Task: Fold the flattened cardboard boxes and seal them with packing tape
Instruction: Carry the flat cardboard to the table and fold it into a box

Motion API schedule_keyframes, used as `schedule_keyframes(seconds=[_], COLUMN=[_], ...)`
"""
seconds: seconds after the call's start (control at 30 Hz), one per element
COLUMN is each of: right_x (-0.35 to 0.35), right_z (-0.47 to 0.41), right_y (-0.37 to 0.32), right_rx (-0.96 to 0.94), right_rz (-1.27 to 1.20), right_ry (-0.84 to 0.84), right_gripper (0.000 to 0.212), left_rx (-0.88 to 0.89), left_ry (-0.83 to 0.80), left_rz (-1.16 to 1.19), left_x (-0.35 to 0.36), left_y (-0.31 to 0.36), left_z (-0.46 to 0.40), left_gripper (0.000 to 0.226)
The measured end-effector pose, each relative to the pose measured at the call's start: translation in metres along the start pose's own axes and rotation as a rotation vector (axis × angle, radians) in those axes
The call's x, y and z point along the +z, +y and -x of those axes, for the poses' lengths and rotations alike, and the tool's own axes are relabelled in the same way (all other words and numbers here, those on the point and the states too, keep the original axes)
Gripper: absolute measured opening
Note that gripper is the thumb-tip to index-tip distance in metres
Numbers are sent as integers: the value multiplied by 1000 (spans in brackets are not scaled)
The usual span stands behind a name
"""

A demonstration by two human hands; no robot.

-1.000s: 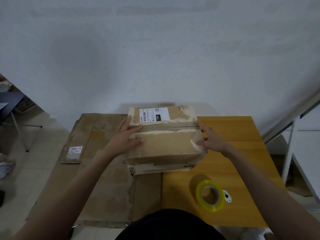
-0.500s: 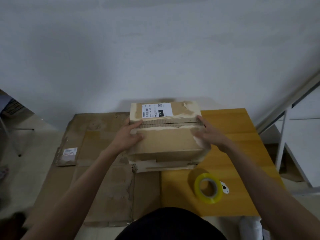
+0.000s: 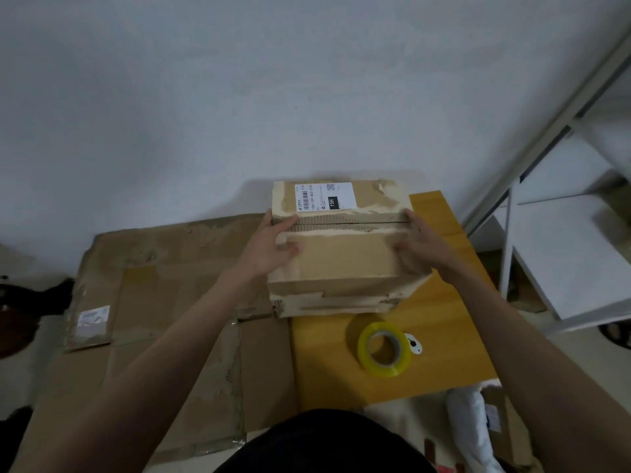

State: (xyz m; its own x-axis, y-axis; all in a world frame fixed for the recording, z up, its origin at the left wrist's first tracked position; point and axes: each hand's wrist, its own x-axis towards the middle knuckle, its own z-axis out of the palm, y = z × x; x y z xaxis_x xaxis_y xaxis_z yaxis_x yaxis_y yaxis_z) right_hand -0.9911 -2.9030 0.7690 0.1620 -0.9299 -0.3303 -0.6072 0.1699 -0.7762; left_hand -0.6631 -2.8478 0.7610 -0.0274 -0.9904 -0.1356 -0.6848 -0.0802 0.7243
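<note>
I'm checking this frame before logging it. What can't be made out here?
Head view:
- Shipping label on the box: print too small.
- Box underside and far side: hidden by the box.
- Tape roll loose end: not discernible.
- Flattened cardboard: partly covered by the left hand and arm.

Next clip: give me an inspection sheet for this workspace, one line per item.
Surface: wooden table, partly covered.
Job's things: folded cardboard box, top seam untaped; yellow tape roll lying near it.
Clutter: flattened cardboard spread left; white bag lower right.
Hands: left hand and right hand press flat on the box top flaps.
Cables: nothing seen.
Surroundings: white wall; white shelving at right.
</note>
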Motion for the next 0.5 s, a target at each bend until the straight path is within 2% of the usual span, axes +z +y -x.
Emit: schedule_keyframes(seconds=[0.13,0.5], right_x=[-34,-40], right_z=[-9,-32], right_y=[3,40], right_rx=[19,-13], right_rz=[-16,143], right_ry=[82,4], right_gripper=[74,74], left_rx=[45,-47], left_ry=[20,-67], left_rz=[35,-70], left_x=[13,56], left_y=[29,8], left_z=[-25,-39], left_gripper=[63,64])
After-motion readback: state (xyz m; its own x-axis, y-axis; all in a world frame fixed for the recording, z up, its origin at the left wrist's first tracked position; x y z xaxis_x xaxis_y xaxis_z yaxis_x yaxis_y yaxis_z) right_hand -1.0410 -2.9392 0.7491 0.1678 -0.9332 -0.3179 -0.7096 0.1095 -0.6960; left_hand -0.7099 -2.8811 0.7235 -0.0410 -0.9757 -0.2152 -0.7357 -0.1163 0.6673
